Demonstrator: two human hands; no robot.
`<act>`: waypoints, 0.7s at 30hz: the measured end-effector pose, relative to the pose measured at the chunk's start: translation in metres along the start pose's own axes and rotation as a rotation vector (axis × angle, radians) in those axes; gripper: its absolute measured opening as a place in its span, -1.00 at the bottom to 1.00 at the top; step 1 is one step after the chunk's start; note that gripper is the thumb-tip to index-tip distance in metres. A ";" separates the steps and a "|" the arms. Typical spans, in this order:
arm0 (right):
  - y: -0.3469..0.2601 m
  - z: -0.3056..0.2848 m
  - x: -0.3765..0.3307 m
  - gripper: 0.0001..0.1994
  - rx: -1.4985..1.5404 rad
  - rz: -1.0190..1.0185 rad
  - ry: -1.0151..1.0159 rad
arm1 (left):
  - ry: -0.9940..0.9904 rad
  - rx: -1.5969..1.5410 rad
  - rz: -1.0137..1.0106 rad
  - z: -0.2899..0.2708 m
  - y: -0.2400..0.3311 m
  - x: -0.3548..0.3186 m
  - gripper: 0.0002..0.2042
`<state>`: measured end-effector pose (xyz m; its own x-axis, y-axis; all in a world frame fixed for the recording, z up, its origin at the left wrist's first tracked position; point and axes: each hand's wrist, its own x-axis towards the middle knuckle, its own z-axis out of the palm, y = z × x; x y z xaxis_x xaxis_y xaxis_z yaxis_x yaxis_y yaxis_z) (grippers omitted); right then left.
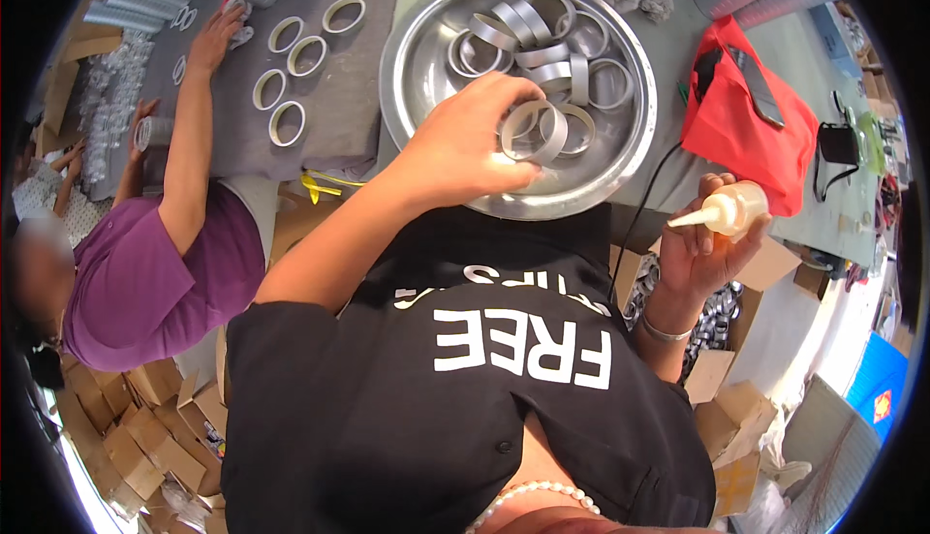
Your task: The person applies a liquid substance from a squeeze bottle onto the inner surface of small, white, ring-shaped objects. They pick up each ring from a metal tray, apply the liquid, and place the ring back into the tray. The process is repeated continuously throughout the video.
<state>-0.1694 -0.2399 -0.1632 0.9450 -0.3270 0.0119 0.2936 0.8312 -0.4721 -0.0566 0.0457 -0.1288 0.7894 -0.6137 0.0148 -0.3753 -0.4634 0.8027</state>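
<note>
Left hand (455, 141) pinches a silvery ring (555, 133) over a metal basin (405, 98) of more rings (579, 78); right hand (705, 255) holds a nozzled bottle (741, 206).

Black short-sleeved top (465, 418), white block lettering (519, 345); pearl-like necklace (536, 485), silver bangle (665, 336)

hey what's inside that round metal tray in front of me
Silver rings lie piled in the metal tray; your left hand grips one. Whatever sits directly beneath the pile or hand is covered.
</note>
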 end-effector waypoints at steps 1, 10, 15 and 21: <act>0.002 0.007 -0.002 -0.35 -0.023 -0.079 -0.002 | -0.052 -0.295 -0.036 0.003 0.002 -0.007 -0.39; 0.002 0.049 -0.019 -0.20 -0.943 -0.737 -0.874 | -0.346 -1.593 -0.581 0.031 0.018 -0.044 -0.34; 0.015 0.063 -0.016 -0.23 -1.095 -0.769 -1.092 | -0.382 -1.605 -0.646 0.027 0.026 -0.046 -0.30; 0.014 0.070 -0.016 -0.36 -1.198 -0.813 -1.097 | -0.339 -1.360 -0.529 0.025 0.028 -0.047 -0.42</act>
<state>-0.1705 -0.1916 -0.1088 0.4368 0.3815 0.8146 0.8959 -0.2657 -0.3560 -0.1162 0.0453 -0.1225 0.4673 -0.7731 -0.4289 0.7872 0.1430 0.5999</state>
